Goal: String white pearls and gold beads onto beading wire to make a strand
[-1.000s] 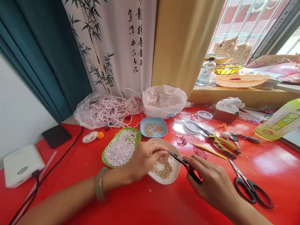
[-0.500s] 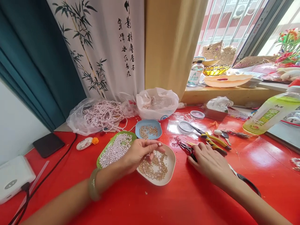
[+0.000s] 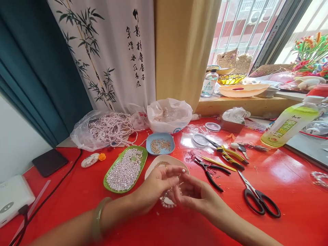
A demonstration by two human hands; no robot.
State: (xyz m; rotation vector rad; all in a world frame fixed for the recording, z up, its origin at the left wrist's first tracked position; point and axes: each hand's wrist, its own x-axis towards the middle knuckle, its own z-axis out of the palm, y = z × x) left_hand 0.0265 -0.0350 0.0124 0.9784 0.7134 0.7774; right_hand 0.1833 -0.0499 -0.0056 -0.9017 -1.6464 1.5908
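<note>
My left hand (image 3: 159, 182) is over the cream dish (image 3: 150, 167), its fingers closed on a beaded strand (image 3: 167, 204) that hangs below in a loop; a small white bead shows at the fingertips. My right hand (image 3: 196, 193) meets it from the right, fingers bent around the same strand, slightly blurred. The cream dish holds gold beads. Left of it lies a green tray (image 3: 105, 181) of pearly beads, and behind it a blue dish (image 3: 173, 145) with gold beads. Black-handled pliers (image 3: 210, 176) lie open to the right of my hands.
Scissors (image 3: 256, 198), yellow tweezers (image 3: 217, 164) and yellow-black pliers (image 3: 227, 153) lie on the right. A green drink bottle (image 3: 287, 126) stands beyond. Bags (image 3: 169, 116) line the back; a cable (image 3: 55, 181) and phone (image 3: 50, 161) are left.
My right hand has left the black-handled pliers and moved left to meet my left hand at the strand. The beaded loop has come out toward the dish's front edge. The view has shifted slightly.
</note>
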